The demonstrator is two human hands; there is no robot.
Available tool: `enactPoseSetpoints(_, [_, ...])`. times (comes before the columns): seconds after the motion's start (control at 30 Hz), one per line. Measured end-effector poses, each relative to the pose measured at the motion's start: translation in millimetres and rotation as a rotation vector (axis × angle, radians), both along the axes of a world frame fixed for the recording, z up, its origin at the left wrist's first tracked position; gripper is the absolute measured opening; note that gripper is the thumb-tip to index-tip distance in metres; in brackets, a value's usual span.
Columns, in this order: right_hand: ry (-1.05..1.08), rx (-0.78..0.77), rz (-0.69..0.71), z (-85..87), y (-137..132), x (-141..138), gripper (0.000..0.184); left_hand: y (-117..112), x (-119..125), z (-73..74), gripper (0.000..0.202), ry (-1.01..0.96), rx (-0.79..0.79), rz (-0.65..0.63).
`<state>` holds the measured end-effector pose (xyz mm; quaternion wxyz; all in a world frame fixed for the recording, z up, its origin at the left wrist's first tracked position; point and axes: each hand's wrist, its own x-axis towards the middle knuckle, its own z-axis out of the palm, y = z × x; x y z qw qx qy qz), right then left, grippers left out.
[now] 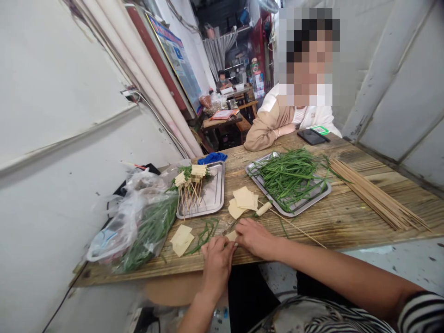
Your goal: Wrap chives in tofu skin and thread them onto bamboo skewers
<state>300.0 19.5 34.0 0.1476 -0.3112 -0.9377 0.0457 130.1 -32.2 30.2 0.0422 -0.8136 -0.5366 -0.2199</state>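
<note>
My left hand (217, 259) and my right hand (255, 237) meet at the near edge of the wooden table (347, 212). Both have their fingers curled round a small pale tofu-skin sheet (231, 235) with green chives in it. A loose bunch of chives (204, 233) lies just left of my left hand, beside two tofu-skin squares (182, 239). More squares (243, 201) are stacked just beyond my right hand. A rolled piece on a bamboo skewer (264, 208) lies to their right.
A steel tray (217, 192) holds finished skewers. A second tray (322, 192) carries a heap of chives. Loose bamboo skewers (374, 199) lie at right. A plastic bag of chives (138, 226) sits at left. Another person sits opposite, near a phone (312, 136).
</note>
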Motion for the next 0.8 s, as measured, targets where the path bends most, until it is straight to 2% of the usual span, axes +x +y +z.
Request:
enactPoseSetpoints(0.1, [-0.011, -0.014, 0.047, 3.0, 0.8, 1.2, 0.024, -1.1, 1.9, 0.3, 0.018, 0.007, -0.009, 0.023])
enactPoseSetpoints(0.27, [-0.011, 0.016, -0.004, 4.3, -1.4, 1.1, 0.024, 3.7, 0.2, 3.9, 0.022, -0.001, -0.072, -0.002])
enactPoseSetpoints(0.43, [-0.044, 0.031, 0.08, -0.1, 4.7, -0.3, 0.021, 7.2, -2.6, 9.2, 0.021, 0.012, -0.096, -0.047])
enactPoseSetpoints(0.53, [-0.067, -0.027, 0.089, 1.4, 9.2, -2.7, 0.022, 5.0, -2.7, 8.2, 0.021, 0.008, -0.09, -0.034])
enactPoseSetpoints(0.67, [-0.055, -0.13, -0.002, 7.2, 12.7, -6.1, 0.019, -1.8, 1.5, 5.5, 0.014, 0.023, -0.065, 0.029])
enactPoseSetpoints(0.8, [-0.131, -0.209, 0.045, 12.3, 18.6, -7.6, 0.018, -5.8, 7.0, 1.3, 0.011, 0.031, 0.007, 0.108])
